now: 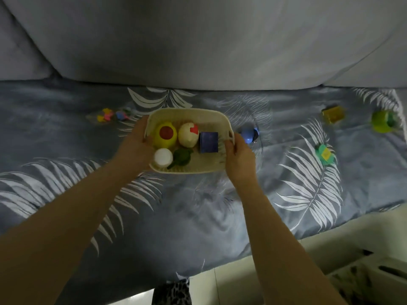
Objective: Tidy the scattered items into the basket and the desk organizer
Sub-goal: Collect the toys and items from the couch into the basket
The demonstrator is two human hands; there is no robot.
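Leaf-print bedsheet (308,183) under basket (187,113), left hand (134,148) and right hand (239,159) fingers clamped on its ends.

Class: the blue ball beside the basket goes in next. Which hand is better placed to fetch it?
The right hand: it grips the basket edge nearest the blue ball; the left hand holds the far side.

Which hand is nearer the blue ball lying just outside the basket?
Right. The right hand holds the basket's right rim, just beside the blue ball. The left hand holds the opposite rim, with the whole basket between it and the ball.
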